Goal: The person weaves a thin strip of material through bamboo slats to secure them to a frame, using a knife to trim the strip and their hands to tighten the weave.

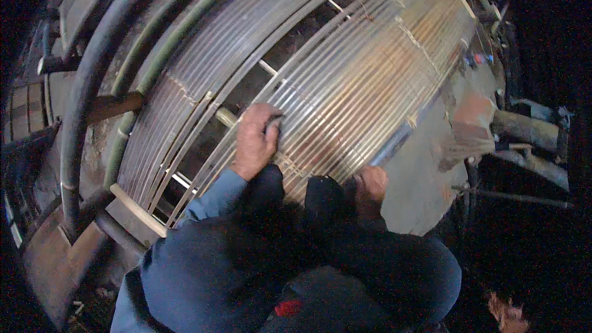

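In front of me lies a long panel of thin, pale bamboo slats (pixel 345 95), bound crosswise with ties and curving in the view. My left hand (pixel 254 140) is at the panel's left edge, its fingers curled and the thumb beside them. What they hold, if anything, is hidden under the hand. My right hand (pixel 372 184) is low at the panel's right edge, partly covered by dark clothing, and its fingers cannot be made out. Two dark rounded shapes, perhaps my shoes or knees, stand between the hands over the near slats.
A second slatted section (pixel 209 55) runs along the left, parted from the panel by a dark gap with crosspieces. Thick dark and green poles (pixel 92 86) curve farther left. Grey floor (pixel 425 166) shows at the right, with a reddish-brown block (pixel 473 111) and lengths of bamboo (pixel 527 126).
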{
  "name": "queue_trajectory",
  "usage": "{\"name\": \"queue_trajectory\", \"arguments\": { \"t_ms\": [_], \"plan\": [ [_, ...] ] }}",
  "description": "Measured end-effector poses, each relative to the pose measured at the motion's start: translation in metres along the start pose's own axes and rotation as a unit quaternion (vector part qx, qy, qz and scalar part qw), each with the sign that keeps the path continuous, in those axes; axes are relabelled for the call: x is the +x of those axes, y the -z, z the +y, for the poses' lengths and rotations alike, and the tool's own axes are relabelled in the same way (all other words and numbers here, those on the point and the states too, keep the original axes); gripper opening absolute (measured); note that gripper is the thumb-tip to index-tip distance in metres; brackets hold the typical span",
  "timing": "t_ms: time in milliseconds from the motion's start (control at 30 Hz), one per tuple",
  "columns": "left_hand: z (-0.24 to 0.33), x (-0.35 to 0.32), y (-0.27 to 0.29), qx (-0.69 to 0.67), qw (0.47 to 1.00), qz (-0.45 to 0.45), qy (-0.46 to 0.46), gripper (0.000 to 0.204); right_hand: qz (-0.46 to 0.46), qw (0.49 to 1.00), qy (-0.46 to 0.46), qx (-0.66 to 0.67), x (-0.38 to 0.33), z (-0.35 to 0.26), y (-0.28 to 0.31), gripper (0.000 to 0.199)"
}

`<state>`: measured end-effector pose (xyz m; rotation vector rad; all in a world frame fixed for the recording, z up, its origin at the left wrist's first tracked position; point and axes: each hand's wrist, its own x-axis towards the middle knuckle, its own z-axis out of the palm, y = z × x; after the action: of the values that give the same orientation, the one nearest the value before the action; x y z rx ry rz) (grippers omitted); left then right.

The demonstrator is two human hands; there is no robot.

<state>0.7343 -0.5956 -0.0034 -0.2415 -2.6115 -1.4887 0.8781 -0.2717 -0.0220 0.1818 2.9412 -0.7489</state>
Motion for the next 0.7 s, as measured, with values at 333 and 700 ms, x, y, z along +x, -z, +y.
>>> {"name": "queue_trajectory", "arguments": {
  "t_ms": [333, 700],
  "plan": [
    [0.028, 0.051, -0.069, 0.027, 0.987, -0.017, -0.161, 0.042, 0.232, 0.631, -0.206, 0.711, 0.083, -0.038, 0.223, 0.015],
    [0.029, 0.048, -0.097, -0.125, 0.981, -0.115, -0.093, 0.027, 0.094, 0.79, -0.213, 0.568, 0.068, 0.064, 0.253, 0.018]
  ]
}}
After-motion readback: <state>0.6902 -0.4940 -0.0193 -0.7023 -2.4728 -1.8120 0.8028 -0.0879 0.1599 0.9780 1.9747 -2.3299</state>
